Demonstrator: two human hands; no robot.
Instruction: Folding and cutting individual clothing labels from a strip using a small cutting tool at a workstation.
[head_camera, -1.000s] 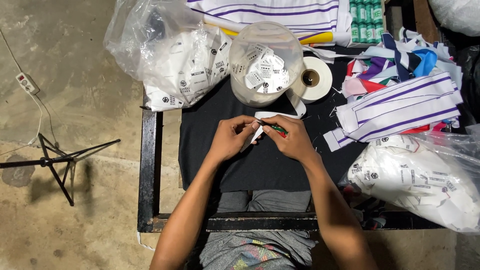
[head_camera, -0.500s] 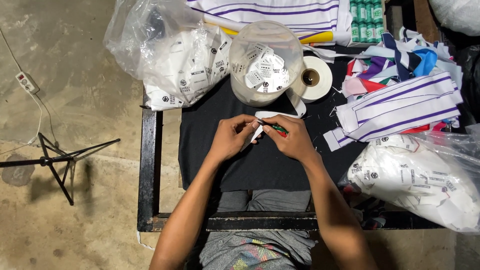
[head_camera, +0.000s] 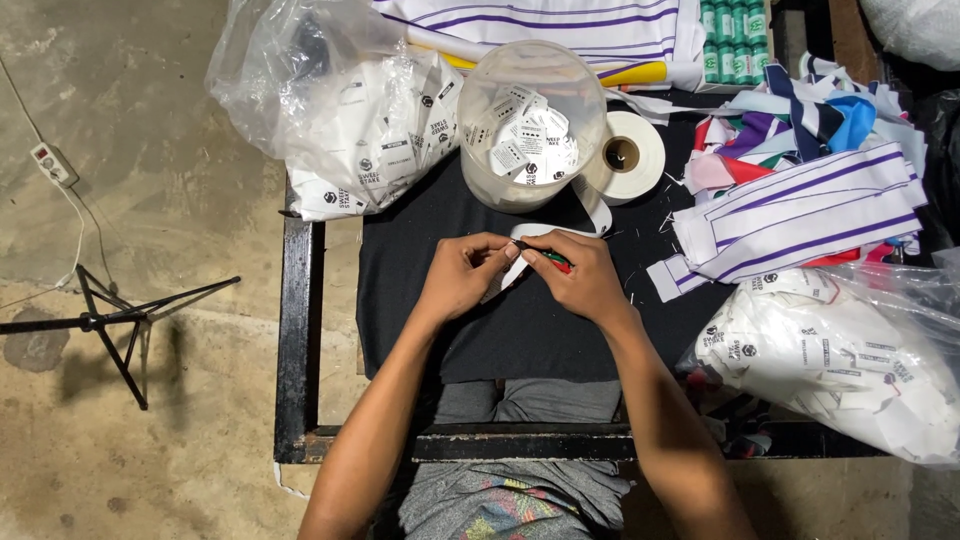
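Head view: both hands meet mid-frame over the black cloth (head_camera: 480, 330); left hand (head_camera: 462, 278) pinches the white tape (head_camera: 512, 268) end, fingers together, keeping it taut, while right hand (head_camera: 583, 280) closes on a small red-green tool (head_camera: 553, 263) (likely snips). Tub (head_camera: 530, 125) and roll (head_camera: 625, 155) sit just above, within reach

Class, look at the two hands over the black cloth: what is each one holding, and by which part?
Both pinch a white label strip at its end: left hand by fingertips, right hand also gripping a small red-and-green tool; which part cannot be told.
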